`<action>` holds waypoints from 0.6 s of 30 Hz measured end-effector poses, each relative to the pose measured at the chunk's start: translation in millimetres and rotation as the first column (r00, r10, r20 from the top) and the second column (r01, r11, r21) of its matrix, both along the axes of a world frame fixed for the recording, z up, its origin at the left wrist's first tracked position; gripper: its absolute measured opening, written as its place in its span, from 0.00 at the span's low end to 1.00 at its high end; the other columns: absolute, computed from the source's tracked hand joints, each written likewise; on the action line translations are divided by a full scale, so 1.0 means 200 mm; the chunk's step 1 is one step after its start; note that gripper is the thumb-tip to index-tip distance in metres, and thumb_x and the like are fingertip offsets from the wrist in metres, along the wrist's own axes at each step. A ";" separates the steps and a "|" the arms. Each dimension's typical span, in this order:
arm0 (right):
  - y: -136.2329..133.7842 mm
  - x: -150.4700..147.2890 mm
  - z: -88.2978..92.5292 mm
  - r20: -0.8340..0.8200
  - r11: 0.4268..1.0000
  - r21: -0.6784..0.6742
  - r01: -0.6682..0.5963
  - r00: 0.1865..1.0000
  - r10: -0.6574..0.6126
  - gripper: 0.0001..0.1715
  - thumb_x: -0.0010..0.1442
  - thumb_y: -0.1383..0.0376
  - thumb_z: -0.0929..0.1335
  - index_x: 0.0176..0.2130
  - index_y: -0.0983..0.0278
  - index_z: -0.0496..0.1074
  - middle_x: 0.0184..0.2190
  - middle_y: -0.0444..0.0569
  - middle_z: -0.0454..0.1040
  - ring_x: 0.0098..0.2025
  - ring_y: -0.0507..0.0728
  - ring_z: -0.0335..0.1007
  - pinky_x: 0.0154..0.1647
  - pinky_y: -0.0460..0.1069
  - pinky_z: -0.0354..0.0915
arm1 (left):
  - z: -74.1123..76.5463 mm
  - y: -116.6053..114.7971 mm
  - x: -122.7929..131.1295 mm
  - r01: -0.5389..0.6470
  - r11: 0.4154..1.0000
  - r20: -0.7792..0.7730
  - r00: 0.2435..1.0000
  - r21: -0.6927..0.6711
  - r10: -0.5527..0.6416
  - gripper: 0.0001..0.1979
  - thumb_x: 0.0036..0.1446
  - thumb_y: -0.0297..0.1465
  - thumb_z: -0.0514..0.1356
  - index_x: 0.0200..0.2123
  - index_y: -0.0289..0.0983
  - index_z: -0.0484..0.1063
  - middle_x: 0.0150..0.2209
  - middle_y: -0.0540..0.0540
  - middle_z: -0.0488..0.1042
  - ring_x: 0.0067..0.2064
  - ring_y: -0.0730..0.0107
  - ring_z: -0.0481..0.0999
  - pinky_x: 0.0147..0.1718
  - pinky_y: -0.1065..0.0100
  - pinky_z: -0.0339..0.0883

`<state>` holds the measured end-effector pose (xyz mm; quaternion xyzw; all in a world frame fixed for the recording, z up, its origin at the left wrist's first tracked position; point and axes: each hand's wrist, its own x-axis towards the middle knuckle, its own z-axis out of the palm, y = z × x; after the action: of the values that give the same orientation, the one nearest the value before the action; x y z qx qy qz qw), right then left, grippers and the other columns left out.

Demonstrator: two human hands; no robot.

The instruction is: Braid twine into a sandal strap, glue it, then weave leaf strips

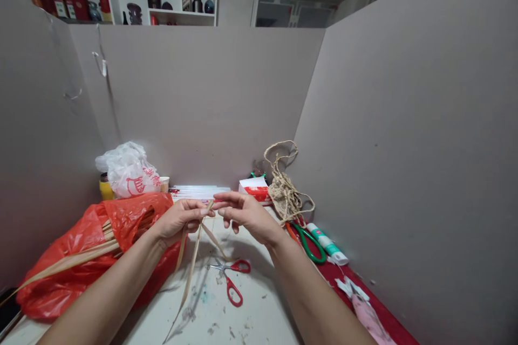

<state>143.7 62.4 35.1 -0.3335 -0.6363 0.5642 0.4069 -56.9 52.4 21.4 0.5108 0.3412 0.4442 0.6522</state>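
My left hand (183, 219) pinches several flat, straw-coloured strips (196, 259) near their upper ends, and the tails hang down over the table. Just to the right, my right hand (247, 214) has its fingers spread apart, with the fingertips close to the top of the strips; whether they touch is unclear. Red-handled scissors (232, 276) lie partly spread on the table below the hands. At the left, a red plastic bag (93, 259) holds more long strips of the same kind.
A bundle of braided cord (285, 194) leans at the back right, beside a red and white box (256, 190). Green-handled shears (313, 245) and a white-green tube (328, 245) lie at the right edge. A white plastic bag (131, 170) stands at the back left. Grey partitions surround the table.
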 end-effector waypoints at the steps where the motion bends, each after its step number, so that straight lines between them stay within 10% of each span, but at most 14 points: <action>1: 0.00 -0.01 0.00 -0.041 0.999 -0.040 -0.027 0.999 0.025 0.21 0.48 0.68 0.72 0.44 0.64 0.72 0.38 0.50 0.77 0.23 0.48 0.69 0.15 0.41 0.59 | 0.00 0.00 0.00 -0.006 1.000 -0.002 1.000 0.004 0.006 0.12 0.42 0.33 0.71 0.25 0.30 0.75 0.21 0.50 0.69 0.17 0.88 0.51 0.16 0.77 0.40; 18: 0.03 -0.02 -0.06 -0.064 0.984 -0.108 -0.141 0.989 0.134 0.19 0.44 0.66 0.75 0.39 0.66 0.73 0.22 0.43 0.75 0.21 0.48 0.70 0.20 0.42 0.65 | 0.03 0.01 -0.01 -0.054 0.998 0.022 0.998 -0.033 0.055 0.12 0.39 0.32 0.72 0.24 0.30 0.75 0.21 0.49 0.72 0.16 0.88 0.51 0.15 0.78 0.39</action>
<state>140.3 69.2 22.4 -0.2949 -0.6133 0.6351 0.3655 -58.2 53.5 26.6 0.4855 0.3548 0.4620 0.6519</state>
